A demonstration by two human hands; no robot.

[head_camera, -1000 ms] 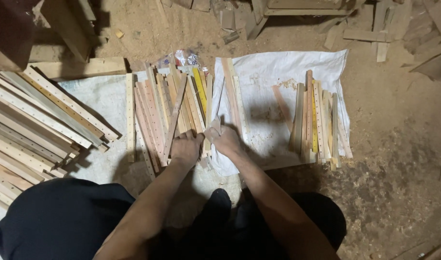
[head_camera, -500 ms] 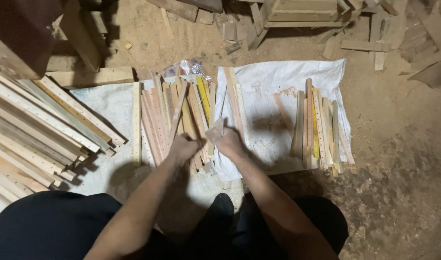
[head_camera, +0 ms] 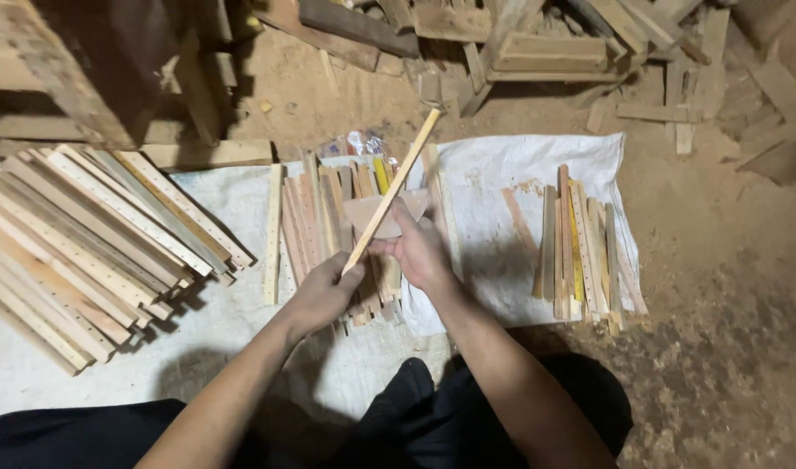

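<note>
- On the white woven sheet spread over the dirt floor, the person's left hand was closed around the lower end of a thin pale wooden strip, which slanted up and to the right, its far end reaching past the sheet's top edge.
- The right hand was curled, fingers gripping a flat pinkish-tan piece of sanding paper that lay against the strip near its middle; the strip crossed in front of it.
- Both hands sat just above a middle pile of short reddish and tan wooden strips, laid roughly parallel on the sheet, with one yellow strip among them and a bit of crinkled clear plastic wrapping at the pile's top end.
- To the right, well apart from the hands, lay a second bundle of short wooden strips, also with a yellow one in it, near the sheet's right edge.
- To the left, a large stack of long pale wooden slats lay at an angle, partly on the sheet.
- Along the top, scrap wooden boards and offcuts lay jumbled on the dirt.
- At the bottom, the person's dark trousers showed between the forearms.
</note>
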